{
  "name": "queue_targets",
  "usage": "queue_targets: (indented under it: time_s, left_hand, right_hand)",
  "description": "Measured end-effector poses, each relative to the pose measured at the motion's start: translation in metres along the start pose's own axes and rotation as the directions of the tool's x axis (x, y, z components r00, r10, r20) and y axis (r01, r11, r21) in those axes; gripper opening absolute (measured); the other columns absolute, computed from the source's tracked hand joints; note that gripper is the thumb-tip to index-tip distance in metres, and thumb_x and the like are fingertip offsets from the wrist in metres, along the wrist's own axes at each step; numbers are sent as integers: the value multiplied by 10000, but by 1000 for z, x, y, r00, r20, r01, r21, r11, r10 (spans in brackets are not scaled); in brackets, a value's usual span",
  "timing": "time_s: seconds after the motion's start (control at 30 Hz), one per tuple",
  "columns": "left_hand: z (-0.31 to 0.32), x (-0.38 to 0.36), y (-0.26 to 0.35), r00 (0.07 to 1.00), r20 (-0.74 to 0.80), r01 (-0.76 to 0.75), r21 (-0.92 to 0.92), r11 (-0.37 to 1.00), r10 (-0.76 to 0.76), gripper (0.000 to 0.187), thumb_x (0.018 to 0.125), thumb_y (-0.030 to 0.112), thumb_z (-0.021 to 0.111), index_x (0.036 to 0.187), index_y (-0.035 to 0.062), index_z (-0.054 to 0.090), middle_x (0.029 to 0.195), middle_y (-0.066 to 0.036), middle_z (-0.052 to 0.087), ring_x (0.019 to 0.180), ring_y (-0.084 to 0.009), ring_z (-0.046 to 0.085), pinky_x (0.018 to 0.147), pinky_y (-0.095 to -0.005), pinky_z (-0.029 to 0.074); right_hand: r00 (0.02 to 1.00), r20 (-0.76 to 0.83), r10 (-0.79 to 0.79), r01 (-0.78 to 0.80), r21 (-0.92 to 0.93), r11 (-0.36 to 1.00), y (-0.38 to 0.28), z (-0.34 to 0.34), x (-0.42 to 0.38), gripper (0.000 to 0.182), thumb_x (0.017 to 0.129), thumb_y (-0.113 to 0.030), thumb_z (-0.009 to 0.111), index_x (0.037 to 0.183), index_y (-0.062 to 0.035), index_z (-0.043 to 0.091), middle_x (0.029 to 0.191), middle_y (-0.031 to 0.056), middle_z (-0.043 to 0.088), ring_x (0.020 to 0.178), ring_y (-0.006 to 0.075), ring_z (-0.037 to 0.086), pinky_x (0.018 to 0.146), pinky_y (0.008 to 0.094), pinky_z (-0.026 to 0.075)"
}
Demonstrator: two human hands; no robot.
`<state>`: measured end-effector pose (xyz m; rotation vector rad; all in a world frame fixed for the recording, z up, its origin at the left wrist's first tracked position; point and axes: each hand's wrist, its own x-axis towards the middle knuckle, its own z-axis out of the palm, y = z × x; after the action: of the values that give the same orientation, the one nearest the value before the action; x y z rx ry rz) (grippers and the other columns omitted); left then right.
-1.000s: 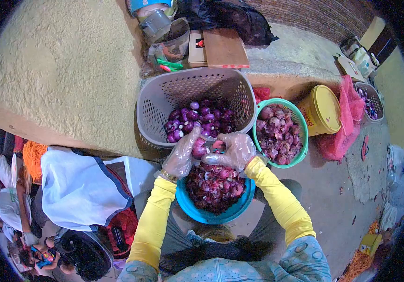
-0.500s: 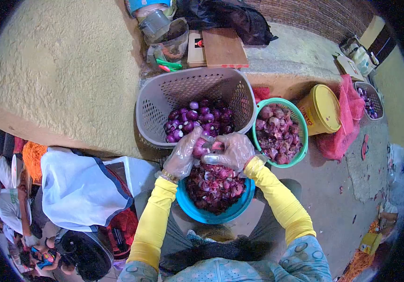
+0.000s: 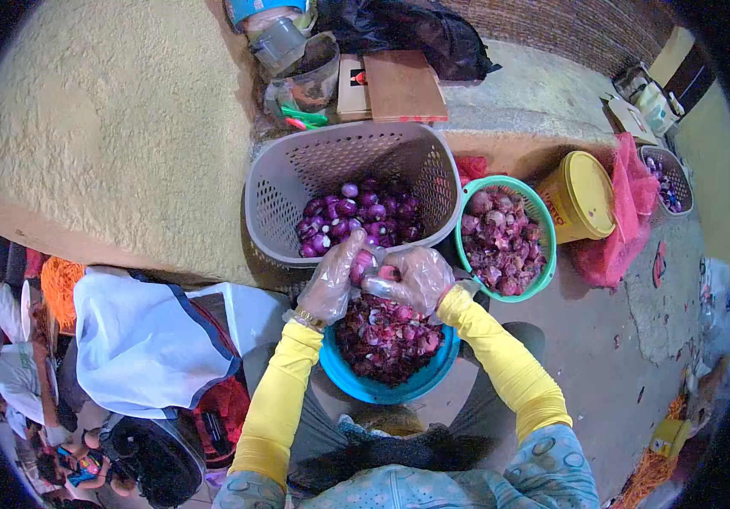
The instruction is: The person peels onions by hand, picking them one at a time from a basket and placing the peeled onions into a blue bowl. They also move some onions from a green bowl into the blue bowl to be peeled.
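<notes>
Both hands wear clear plastic gloves above a blue basin [image 3: 335,373] of onion skins. My left hand [image 3: 331,284] is closed on a purple onion [image 3: 362,266]. Fingers bent, my right hand [image 3: 416,278] works close against that onion, with a pinkish piece [image 3: 389,272] between its fingers; a small metallic-looking part shows at its left side. Just beyond the hands stands a grey perforated basket [image 3: 276,212] holding peeled purple onions [image 3: 369,212]. At the right, a green basket [image 3: 549,254] holds unpeeled onions [image 3: 500,237].
A yellow bucket [image 3: 590,199] and a pink net sack [image 3: 615,250] stand right of the green basket. White cloth [image 3: 144,339] covers something at the left. Several people, one in a white shirt [image 3: 19,377], are at the far left. Wooden boards [image 3: 405,85] lie behind the grey basket.
My right hand has turned slightly and its fingers have curled more beside the onion. My left hand stays almost in place, still holding the onion.
</notes>
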<state>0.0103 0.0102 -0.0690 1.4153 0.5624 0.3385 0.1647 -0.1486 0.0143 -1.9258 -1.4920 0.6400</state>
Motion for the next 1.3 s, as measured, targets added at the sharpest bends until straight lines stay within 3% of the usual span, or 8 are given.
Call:
queue_targets:
  time_s: [0.3,0.47,0.67,0.8,0.93,1.0,1.1,1.3]
  left_hand:
    - [13,-12,65,970,-33,200,-449,871,-239,515,1044,541,519,1105,53,670,1061,-75,684,985,-181,650,890,-379,555]
    - [13,-10,60,969,28,190,-722,666,-245,453,1059,492,515,1222,83,622,1172,-98,652,1068,-220,644,948,-447,559]
    - [24,-15,71,974,143,224,-743,631,-178,335,1063,353,559,1244,75,611,1237,-117,645,1147,-263,638,1013,-468,524]
    - [21,-12,60,986,153,153,-713,684,-60,460,1063,327,547,1400,14,529,1347,-128,623,1239,-264,602,1059,-438,501]
    - [23,-13,68,989,126,144,-704,696,-78,424,1058,297,556,1386,28,545,1340,-124,625,1234,-255,601,1077,-423,481]
    - [21,-12,65,983,155,184,-735,653,-104,284,1031,286,602,1222,79,636,1270,-65,638,1223,-216,586,1069,-413,471]
    - [22,-13,59,980,195,165,-718,676,-31,400,1062,292,550,1376,44,545,1333,-113,620,1257,-243,579,1088,-408,467]
    - [25,-14,61,987,151,142,-650,746,-56,366,1052,286,579,1353,80,553,1297,-84,631,1241,-230,585,1065,-404,479]
  right_hand:
    - [985,141,-102,132,-228,965,-7,-8,-3,553,842,-695,659,848,-152,767,740,164,698,685,380,686,663,492,538]
    - [990,-18,-137,134,-110,985,0,0,-2,587,775,-721,715,857,-142,767,721,168,696,690,374,696,660,485,547]
    - [977,-204,65,-79,-63,995,-8,-4,2,619,761,-711,741,855,-100,730,696,173,684,675,388,693,649,488,551]
    - [973,-214,88,-101,-54,993,-1,-3,3,612,763,-703,746,870,-100,731,700,180,684,680,393,692,654,491,553]
    - [972,-213,100,-114,-53,992,-5,-6,4,611,764,-698,746,882,-99,731,718,189,691,703,399,695,671,498,556]
    - [972,-208,106,-120,-55,991,-6,-7,4,608,764,-696,746,886,-100,731,725,191,694,709,399,697,675,501,557]
    - [968,-228,107,-123,-57,991,-7,-8,4,610,764,-697,743,890,-100,732,735,194,697,717,401,699,682,503,559]
    - [968,-225,106,-128,-86,988,-7,-11,4,608,764,-692,743,932,-108,757,757,206,703,733,398,702,695,510,556]
